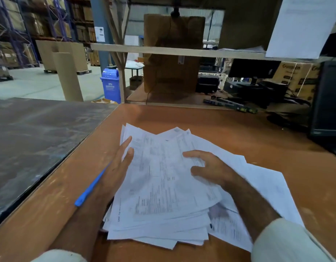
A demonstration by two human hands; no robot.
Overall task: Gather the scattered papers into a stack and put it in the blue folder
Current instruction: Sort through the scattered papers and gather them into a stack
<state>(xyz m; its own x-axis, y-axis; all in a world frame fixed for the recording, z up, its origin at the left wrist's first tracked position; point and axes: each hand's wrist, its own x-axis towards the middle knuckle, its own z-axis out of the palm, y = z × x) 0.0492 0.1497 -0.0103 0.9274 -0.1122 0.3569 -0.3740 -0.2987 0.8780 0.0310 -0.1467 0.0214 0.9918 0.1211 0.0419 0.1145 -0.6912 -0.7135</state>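
A loose pile of printed white papers (163, 186) lies fanned out on the orange-brown table (258, 133), with more sheets (265, 182) spread to the right under my right forearm. My left hand (118, 163) lies with straight fingers against the pile's left edge. My right hand (210, 167) rests on top of the pile, fingers bent and pressing on the top sheet. A thin blue strip, probably the blue folder's edge (91, 186), sticks out from under my left hand and wrist. The rest of the folder is hidden.
A dark grey table (34, 140) adjoins on the left. At the back stand a cardboard panel (173, 53), a shelf rail (163, 51) and a dark level tool (229, 105). A black monitor (328, 103) stands at the right, a blue bin (110, 84) beyond the table.
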